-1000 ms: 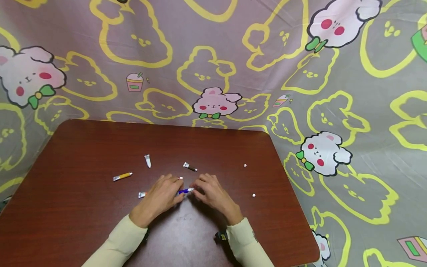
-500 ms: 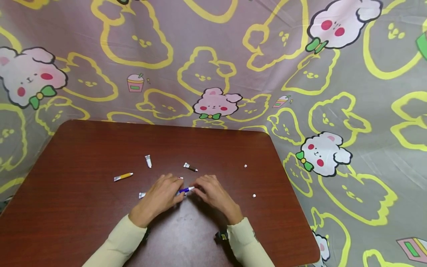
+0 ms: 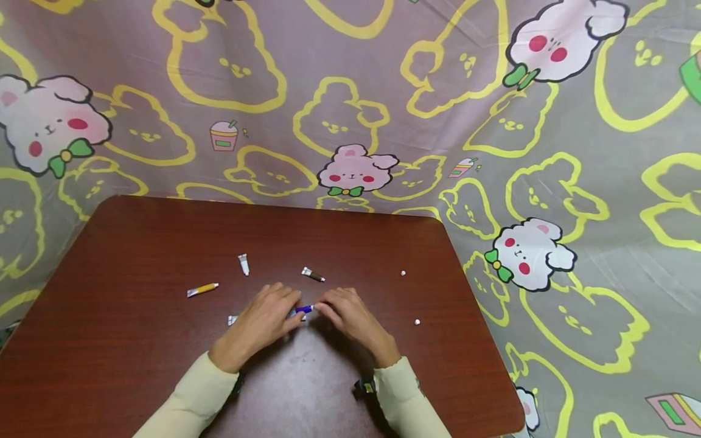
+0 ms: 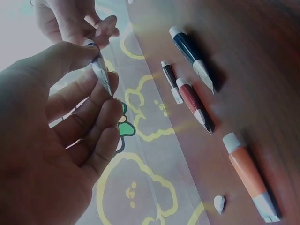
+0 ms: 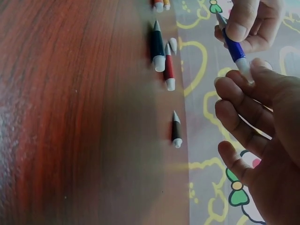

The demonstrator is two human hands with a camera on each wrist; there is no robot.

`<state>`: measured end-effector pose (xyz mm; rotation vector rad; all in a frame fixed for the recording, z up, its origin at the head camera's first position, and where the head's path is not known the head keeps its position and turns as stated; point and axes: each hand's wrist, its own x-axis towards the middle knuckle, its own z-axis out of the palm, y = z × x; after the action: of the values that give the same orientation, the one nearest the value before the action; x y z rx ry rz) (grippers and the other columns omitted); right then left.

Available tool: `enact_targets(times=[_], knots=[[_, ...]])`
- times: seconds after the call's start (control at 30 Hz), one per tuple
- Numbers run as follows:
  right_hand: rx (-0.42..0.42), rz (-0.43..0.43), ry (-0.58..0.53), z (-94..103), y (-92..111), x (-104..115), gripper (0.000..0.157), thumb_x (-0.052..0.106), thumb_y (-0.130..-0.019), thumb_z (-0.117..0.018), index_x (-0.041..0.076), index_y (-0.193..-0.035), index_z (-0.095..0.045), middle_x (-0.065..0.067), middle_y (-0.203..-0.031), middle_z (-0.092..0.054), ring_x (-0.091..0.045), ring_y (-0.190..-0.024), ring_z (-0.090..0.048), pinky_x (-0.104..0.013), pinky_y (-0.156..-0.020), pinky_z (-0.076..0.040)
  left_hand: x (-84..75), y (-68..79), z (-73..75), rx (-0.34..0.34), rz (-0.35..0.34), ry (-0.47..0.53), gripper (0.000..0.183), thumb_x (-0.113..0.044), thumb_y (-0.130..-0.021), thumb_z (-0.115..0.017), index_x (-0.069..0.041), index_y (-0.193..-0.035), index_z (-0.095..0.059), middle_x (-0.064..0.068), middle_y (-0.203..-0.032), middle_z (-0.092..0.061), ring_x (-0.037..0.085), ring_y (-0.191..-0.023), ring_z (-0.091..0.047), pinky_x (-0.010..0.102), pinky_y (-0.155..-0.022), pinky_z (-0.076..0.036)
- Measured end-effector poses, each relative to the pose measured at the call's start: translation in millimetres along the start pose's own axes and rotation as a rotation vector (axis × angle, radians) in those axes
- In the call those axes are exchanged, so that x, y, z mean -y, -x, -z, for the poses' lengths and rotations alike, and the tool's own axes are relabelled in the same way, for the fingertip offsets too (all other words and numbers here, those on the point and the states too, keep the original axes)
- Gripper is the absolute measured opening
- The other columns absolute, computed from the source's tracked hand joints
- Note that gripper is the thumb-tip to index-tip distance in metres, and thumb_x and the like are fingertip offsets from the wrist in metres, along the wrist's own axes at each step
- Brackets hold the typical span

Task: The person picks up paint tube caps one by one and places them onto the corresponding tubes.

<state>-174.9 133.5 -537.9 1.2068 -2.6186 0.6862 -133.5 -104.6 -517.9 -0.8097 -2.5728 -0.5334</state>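
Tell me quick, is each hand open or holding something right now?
Left hand: closed, pinching the blue tube.
Right hand: closed, thumb and finger pinching that tube's white cap.

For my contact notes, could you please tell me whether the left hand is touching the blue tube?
Touching: the right wrist view shows the left hand pinching the blue tube with no gap between them.
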Motion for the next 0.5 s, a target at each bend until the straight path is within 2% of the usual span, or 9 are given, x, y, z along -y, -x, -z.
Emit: enact_targets(times=[0.2,0.4,0.5], knots=[[0.002,-0.033,-0.055,-1.9,-0.6,0.6,0.015,0.02,-0.11,-0.064,0.014,-0.1,-0.074,0.004,-0.092,-0.076,-0.014,-0.087,-0.07,-0.038,-0.086,-0.053,-0.4,1.4,1.1,0.011,0.006,0.023,0.025,-0.022,-0.087,-0.091,-0.013,-0.09,-0.067,-0.003,-0.083,-0.068,0.019,-0.082,-0.058,0.038,-0.074,-0.046],[0.003,-0.114,-0.217,0.1,-3.6,2.7,0.023,0.018,-0.112,-0.062,0.009,-0.091,-0.07,0.003,-0.079,-0.063,-0.008,-0.073,-0.055,-0.026,-0.071,-0.047,1.4,-1.0,2.9,-0.019,-0.007,0.023,0.025,-0.022,-0.088,-0.09,-0.012,-0.091,-0.067,-0.003,-0.083,-0.066,0.018,-0.08,-0.055,0.036,-0.072,-0.044],[-0.002,-0.16,-0.272,1.8,-5.1,3.3,0.027,0.017,-0.112,-0.06,0.005,-0.09,-0.07,0.003,-0.077,-0.061,-0.005,-0.07,-0.051,-0.022,-0.067,-0.044,2.1,-3.7,3.4,-0.034,-0.014,0.03,0.024,-0.022,-0.089,-0.089,-0.012,-0.091,-0.067,-0.003,-0.083,-0.065,0.018,-0.079,-0.055,0.035,-0.072,-0.043]])
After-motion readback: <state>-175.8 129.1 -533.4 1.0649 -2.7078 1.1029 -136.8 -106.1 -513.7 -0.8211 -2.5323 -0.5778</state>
